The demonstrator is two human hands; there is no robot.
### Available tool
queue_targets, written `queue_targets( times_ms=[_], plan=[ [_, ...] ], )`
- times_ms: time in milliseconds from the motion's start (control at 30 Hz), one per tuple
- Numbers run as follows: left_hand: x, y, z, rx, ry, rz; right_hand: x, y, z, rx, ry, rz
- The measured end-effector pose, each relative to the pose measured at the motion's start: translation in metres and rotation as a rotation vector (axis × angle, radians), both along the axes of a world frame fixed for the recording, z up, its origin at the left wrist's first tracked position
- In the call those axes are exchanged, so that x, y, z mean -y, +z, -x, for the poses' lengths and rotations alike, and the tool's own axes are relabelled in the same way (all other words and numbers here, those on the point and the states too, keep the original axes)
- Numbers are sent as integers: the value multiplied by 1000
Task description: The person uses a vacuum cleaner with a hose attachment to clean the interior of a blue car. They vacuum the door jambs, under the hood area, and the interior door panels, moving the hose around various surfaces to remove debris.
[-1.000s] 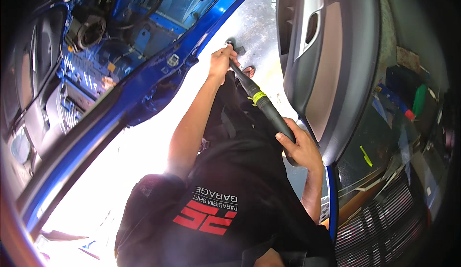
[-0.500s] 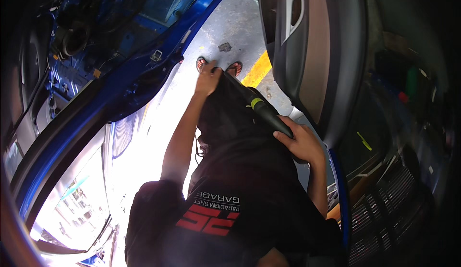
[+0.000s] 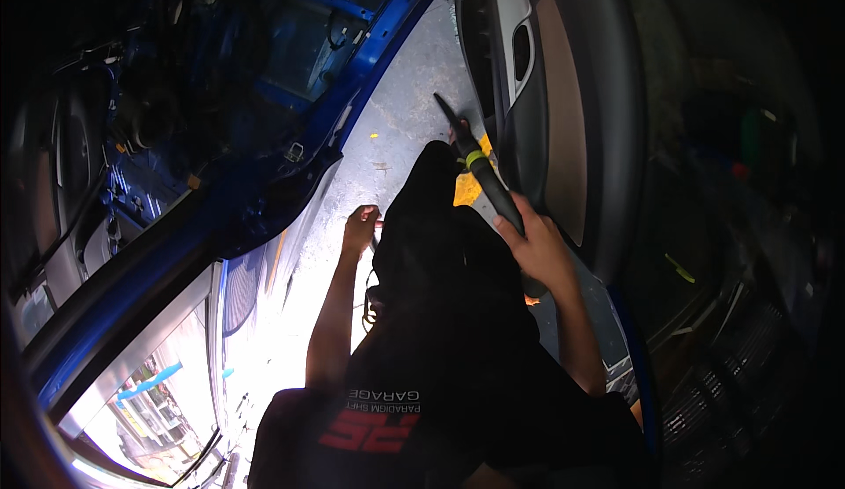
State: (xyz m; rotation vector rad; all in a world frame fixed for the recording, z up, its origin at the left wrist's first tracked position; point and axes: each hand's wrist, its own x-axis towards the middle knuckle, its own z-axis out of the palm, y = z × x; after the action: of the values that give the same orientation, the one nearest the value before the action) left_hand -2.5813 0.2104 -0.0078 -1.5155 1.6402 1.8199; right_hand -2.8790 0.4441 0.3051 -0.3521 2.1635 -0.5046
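Observation:
In my right hand (image 3: 537, 241) is the rear body of what looks like a black handheld vacuum (image 3: 493, 188), with a yellow-green band and a long narrow nozzle. It slants away from me beside my raised knee, its thin tip over the floor. The vacuum's back end is partly hidden by my hand. My left hand (image 3: 361, 225) hangs low on the left, next to my dark trouser leg, with its fingers curled together. Whatever may be between them is too small to make out.
A blue car body frame (image 3: 264, 198) curves along the left, with bare metal and wiring inside. At the right stands an open car door with a dark and brown inner panel (image 3: 563, 128). Grey floor (image 3: 396, 110) with a yellow stripe (image 3: 466, 191) shows between them.
My left hand has drawn back toward me, away from the nozzle end. The vacuum's nozzle now points farther out, toward the door. One knee has risen, and my feet are no longer visible.

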Motion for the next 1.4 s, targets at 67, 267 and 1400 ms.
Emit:
queue_targets(
  times_ms=[67,267,1400],
  plan=[
    [-3,10,14,14,-78,62,-3,-19,2,-69,-122,57],
    [28,26,74,-5,-159,196,35,-130,52,-126,-229,-43],
    [111,53,136,16,-232,-86,104,-190,88,47,-645,-206]
  ],
)
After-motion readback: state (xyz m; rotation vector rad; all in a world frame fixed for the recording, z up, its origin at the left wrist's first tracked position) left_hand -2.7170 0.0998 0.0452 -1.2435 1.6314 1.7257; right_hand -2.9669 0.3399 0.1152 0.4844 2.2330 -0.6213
